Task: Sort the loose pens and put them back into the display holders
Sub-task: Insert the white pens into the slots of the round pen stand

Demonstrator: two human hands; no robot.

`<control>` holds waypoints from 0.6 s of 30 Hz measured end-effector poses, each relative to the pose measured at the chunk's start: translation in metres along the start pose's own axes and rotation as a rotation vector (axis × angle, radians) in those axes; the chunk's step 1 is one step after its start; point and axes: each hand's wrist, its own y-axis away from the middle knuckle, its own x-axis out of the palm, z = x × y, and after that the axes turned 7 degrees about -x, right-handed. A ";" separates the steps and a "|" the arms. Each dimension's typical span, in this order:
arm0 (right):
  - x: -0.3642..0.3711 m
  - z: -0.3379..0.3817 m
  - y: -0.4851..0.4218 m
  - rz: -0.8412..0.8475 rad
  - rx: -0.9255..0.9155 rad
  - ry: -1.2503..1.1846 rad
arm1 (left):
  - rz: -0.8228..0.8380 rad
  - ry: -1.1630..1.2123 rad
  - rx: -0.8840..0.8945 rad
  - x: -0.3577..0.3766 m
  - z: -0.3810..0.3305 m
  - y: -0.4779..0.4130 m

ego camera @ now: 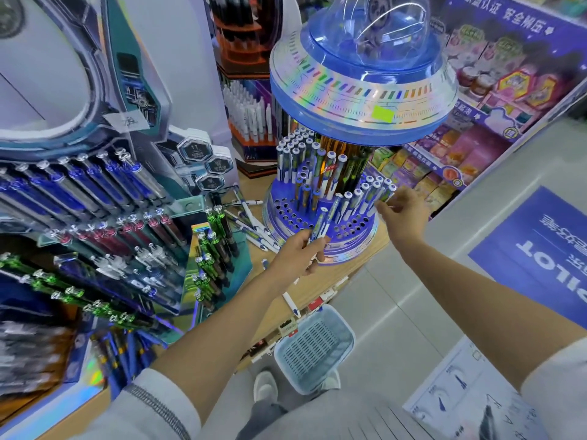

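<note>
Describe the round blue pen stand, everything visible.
The pen stand is blue plastic: a round base drilled with rings of holes, under a clear blue dome with a rainbow band and green sticker. Upright pens crowd its back and right; many front holes are empty. It sits on a wooden shelf. The right hand touches its right-side pens; the left hand holds pens at its front.

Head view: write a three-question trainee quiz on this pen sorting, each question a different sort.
1. True or false: the left hand holds several pens.
2. Which hand reaches the standing pens in the round holder? A. left hand B. right hand
3. Fill in: the basket stands on the ___.
Key: 1 true; 2 B; 3 floor.
</note>
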 end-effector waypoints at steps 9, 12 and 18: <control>-0.007 -0.006 0.010 0.050 0.064 -0.075 | 0.008 -0.014 0.036 0.003 -0.001 0.009; -0.011 -0.005 0.023 0.209 0.023 -0.098 | 0.017 -0.016 0.040 0.008 0.001 0.010; -0.005 0.015 0.048 0.660 0.038 -0.297 | 0.064 -0.041 0.061 0.023 0.007 0.014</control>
